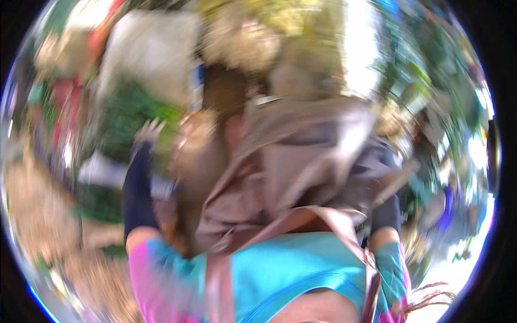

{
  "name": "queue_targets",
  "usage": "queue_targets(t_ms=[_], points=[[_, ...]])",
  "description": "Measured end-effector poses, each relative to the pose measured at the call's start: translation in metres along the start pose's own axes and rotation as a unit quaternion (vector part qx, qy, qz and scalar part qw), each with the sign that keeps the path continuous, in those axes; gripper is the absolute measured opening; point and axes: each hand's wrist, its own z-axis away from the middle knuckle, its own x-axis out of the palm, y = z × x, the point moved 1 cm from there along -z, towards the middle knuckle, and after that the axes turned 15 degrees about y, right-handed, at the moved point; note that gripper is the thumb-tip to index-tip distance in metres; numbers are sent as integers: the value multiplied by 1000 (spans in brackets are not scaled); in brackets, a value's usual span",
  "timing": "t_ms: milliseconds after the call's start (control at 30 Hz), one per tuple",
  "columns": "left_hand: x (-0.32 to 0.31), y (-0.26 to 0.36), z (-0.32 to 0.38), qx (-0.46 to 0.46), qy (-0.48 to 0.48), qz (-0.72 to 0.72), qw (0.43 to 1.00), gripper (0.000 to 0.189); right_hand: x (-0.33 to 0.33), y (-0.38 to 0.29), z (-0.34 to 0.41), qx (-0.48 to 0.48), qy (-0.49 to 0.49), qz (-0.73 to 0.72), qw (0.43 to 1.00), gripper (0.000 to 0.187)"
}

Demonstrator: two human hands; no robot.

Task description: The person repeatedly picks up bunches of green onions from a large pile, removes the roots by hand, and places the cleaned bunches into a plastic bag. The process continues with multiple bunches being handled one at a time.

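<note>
Motion blur covers most of the head view. My left hand, at the end of a dark arm sleeve, has its fingers spread beside a mass of green foliage. Nothing is visibly gripped in it. My right arm, also in a dark sleeve, reaches forward past the brown apron. A blurred tan shape at its far end may be my right hand; its fingers and any contents cannot be made out. A flat tan strip, unclear in kind, crosses near that forearm.
Ahead lies a large whitish sack or sheet, with a blurred tan bundle beside it. Brownish, straw-like material spreads at the left. More greenery and a purple item are at the right.
</note>
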Motion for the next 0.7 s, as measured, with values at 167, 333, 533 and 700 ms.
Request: queue_targets(t_ms=[167,333,533,700], points=[[-138,61,-93,108,134,-213,962,45,-1,-70,-33,31,55,-36,997,34],[-327,190,-160,244,404,-29,881,33,-48,-70,-76,180,337,-184,906,27],[-430,420,-179,407,-26,179,896,36,-103,-61,-148,285,317,-156,891,30],[-354,545,-188,314,-95,343,880,26,-114,-63,-131,279,352,-263,854,25]])
